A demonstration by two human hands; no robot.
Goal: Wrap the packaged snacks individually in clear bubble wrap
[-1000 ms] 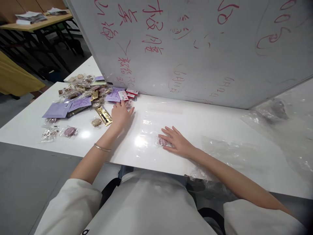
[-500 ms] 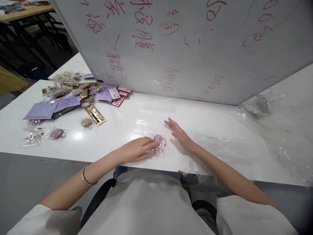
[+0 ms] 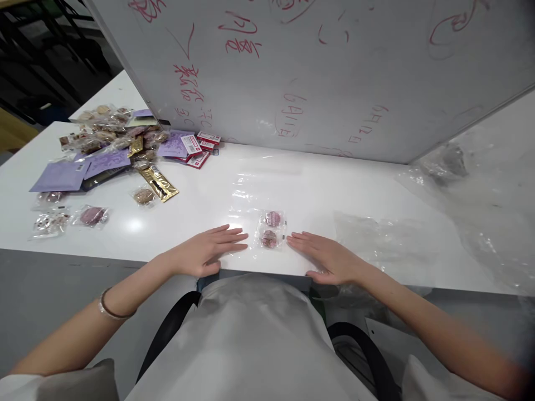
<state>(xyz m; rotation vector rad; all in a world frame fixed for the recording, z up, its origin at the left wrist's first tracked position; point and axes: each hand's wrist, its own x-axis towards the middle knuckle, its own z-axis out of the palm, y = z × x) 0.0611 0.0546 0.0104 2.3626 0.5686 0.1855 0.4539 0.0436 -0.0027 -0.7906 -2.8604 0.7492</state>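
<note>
Two small clear-wrapped round snacks lie one above the other between my hands: a pinkish-purple one (image 3: 273,219) farther off and a brownish-pink one (image 3: 268,239) closer to me. They rest on or in a flat clear plastic bag (image 3: 244,192); which of these I cannot tell. My left hand (image 3: 215,248) lies flat at the table edge, left of the snacks, fingers stretched out, holding nothing. To their right my right hand (image 3: 320,256) also rests flat with fingers extended, its fingertips close to the wrappers.
At the left is a pile of wrapped snacks (image 3: 104,139), purple pouches (image 3: 61,175), a gold sachet (image 3: 159,184) and red-and-white packets (image 3: 198,160). A whiteboard (image 3: 251,100) stands behind. Clear plastic bags (image 3: 388,239) and sheeting (image 3: 493,223) cover the right side.
My left hand has let go of the snack and drawn back left to the table edge. My right hand has come down toward me onto the table. Both snacks now show uncovered.
</note>
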